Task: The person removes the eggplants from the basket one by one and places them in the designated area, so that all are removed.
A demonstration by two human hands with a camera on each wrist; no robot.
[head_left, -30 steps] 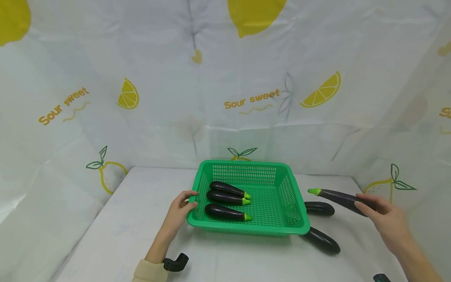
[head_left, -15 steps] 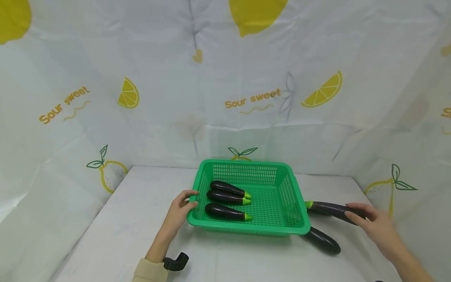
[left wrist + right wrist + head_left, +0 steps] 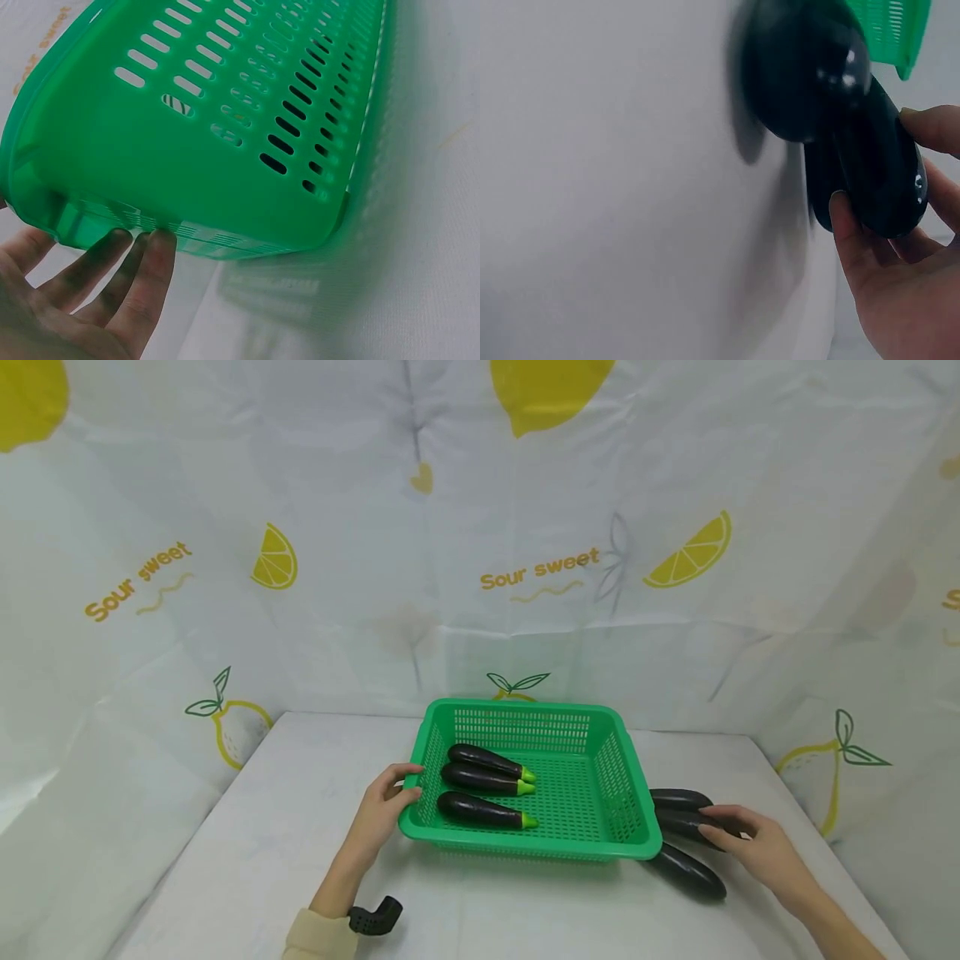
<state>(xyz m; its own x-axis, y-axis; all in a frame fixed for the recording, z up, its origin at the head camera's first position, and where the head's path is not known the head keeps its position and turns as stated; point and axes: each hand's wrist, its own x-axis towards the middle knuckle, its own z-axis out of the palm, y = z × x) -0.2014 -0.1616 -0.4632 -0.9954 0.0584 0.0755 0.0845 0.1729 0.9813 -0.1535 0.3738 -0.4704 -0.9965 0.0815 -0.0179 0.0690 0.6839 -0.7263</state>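
Note:
A green basket [image 3: 525, 850] holds three dark eggplants, one of them the front eggplant [image 3: 480, 811], their green stems pointing right. At its left rim my left hand [image 3: 381, 814] grips the edge; the left wrist view shows the fingers [image 3: 154, 274] against the basket's outer wall [image 3: 225, 172]. Right of the basket, my right hand [image 3: 765, 852] holds an eggplant [image 3: 686, 827] by its thick end, between two others, the back eggplant [image 3: 681, 799] and the near eggplant [image 3: 690, 872]. In the right wrist view, thumb and fingers lie around the held eggplant [image 3: 885, 172]. The basket hides its stem.
The white-covered table [image 3: 247, 852] meets a printed curtain [image 3: 337, 610] behind and at both sides. A black curved piece [image 3: 377, 917] is at my left wrist, beside the beige sleeve [image 3: 321, 935].
My right hand has moved left and down with its eggplant, bringing it from above the table to between the other two beside the basket. My left hand and the basket have stayed in place.

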